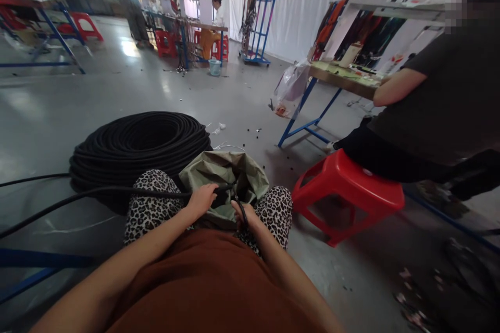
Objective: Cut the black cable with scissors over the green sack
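Observation:
A thick black cord [152, 193] runs in from the left across my knee, and my left hand [202, 201] is closed around it near its end. The cord's tip points over an open grey-green sack [250, 166] between my knees. My right hand [244, 214] grips scissors [242, 209] by a dark handle; their blades are close to the cord's end, and I cannot tell if they touch it. Beyond my left knee lies a big coil of the same black cord [140, 145] on the floor.
At the right stands a red plastic stool [347, 187] with a person in dark clothes [437, 104] seated on it at a workbench [344, 79]. A plastic bag [291, 88] hangs from the bench. A blue rack [260, 26] is farther back. Blue metal bars [42, 259] lie at lower left.

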Demonstrator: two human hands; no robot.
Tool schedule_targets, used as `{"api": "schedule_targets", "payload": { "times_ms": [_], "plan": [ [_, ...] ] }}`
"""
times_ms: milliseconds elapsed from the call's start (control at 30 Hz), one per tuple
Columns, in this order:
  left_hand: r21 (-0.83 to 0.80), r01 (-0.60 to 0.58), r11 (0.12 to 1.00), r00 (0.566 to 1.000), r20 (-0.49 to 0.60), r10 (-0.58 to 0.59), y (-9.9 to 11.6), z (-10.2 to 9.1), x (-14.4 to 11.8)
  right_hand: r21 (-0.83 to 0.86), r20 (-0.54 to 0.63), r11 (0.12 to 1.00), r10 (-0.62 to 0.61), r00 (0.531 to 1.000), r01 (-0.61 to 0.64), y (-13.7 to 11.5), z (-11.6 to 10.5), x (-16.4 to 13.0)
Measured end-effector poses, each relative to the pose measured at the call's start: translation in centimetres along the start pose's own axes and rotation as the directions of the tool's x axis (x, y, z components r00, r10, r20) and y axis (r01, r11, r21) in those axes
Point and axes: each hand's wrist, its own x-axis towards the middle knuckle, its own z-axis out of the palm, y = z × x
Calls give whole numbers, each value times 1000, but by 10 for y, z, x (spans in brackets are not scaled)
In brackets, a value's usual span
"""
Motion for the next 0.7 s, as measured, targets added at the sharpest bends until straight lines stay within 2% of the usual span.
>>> {"api": "schedule_targets", "payload": {
  "times_ms": [200,500,700],
  "plan": [
    [-30,-34,999,995,-99,31,-5,2,4,79,25,993,-84,996,82,2,-3,-6],
    [-3,-20,1000,998,-62,20,-1,-1,4,55,55,994,-95,994,92,3,-3,-3],
    [-19,-37,999,995,-90,35,-1,2,3,14,66,989,-147,987,147,-3,-6,-10]
  ]
}}
